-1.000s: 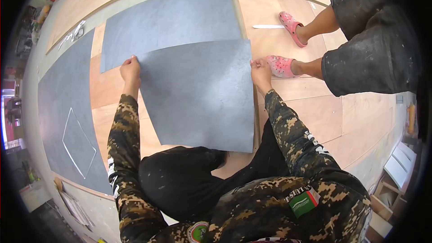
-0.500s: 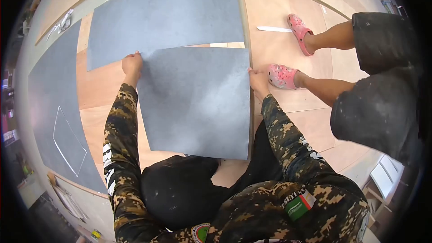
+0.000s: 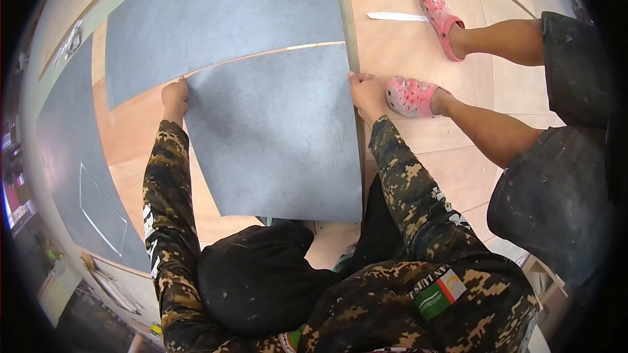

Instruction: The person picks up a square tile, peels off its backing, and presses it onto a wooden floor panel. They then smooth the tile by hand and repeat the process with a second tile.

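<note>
A grey, roughly square sheet [image 3: 278,137] lies in front of me, held by its far corners. My left hand [image 3: 174,99] is closed on the far left corner, with the thumb at the edge. At the far right corner my right hand [image 3: 367,97] pinches the side edge between thumb and fingers. Beyond it lies a larger grey sheet [image 3: 229,13]. A thin, slanting strip of plywood shows between the two sheets. The near edge of the held sheet reaches over my knees.
Plywood boards [image 3: 131,127] lie underneath. To the left is another grey sheet [image 3: 65,131] with a white outlined shape [image 3: 103,212]. On the right a person stands in pink clogs [image 3: 412,97], near a white strip [image 3: 396,17] on the boards.
The held sheet has moved closer to the larger sheet, and the gap on the right has narrowed. Both hands have moved with it. My view has shifted slightly.
</note>
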Tool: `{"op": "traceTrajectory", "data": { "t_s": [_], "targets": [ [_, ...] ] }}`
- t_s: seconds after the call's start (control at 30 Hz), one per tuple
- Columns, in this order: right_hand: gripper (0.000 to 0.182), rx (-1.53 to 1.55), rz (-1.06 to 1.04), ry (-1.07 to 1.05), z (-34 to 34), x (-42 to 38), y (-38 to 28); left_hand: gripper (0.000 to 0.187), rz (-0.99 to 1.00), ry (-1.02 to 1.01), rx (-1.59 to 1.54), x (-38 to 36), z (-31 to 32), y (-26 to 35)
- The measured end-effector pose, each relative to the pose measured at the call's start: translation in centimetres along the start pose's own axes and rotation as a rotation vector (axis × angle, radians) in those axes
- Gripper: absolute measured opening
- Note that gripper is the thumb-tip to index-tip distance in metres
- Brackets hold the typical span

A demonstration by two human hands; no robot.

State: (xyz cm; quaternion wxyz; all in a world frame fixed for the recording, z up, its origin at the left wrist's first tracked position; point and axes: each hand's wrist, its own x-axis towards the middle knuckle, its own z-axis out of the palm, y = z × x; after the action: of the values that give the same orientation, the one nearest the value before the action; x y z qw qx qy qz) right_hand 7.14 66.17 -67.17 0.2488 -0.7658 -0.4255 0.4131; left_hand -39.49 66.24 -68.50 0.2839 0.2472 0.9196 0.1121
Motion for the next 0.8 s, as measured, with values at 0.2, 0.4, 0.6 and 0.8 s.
{"op": "traceTrajectory", "data": {
  "t_s": [0.2, 0.4, 0.6, 0.8],
  "targets": [
    [0.032, -0.026, -0.005, 0.02, 0.1, 0.7, -0.1, 0.052, 0.009, 0.003, -0.021, 0.3, 0.5, 0.4],
    [0.032, -0.026, 0.002, 0.015, 0.2, 0.8, -0.2, 0.051, 0.066, 0.008, 0.057, 1.0, 1.2, 0.2],
    [0.031, -0.025, -0.017, 0.019, 0.5, 0.9, -0.5, 0.05, 0.04, 0.019, -0.067, 0.4, 1.3, 0.3],
    [0.031, -0.002, 0.008, 0.036, 0.6, 1.1, -0.4, 0.05, 0.037, 0.04, -0.102, 1.3, 2.1, -0.2]
  ]
}}
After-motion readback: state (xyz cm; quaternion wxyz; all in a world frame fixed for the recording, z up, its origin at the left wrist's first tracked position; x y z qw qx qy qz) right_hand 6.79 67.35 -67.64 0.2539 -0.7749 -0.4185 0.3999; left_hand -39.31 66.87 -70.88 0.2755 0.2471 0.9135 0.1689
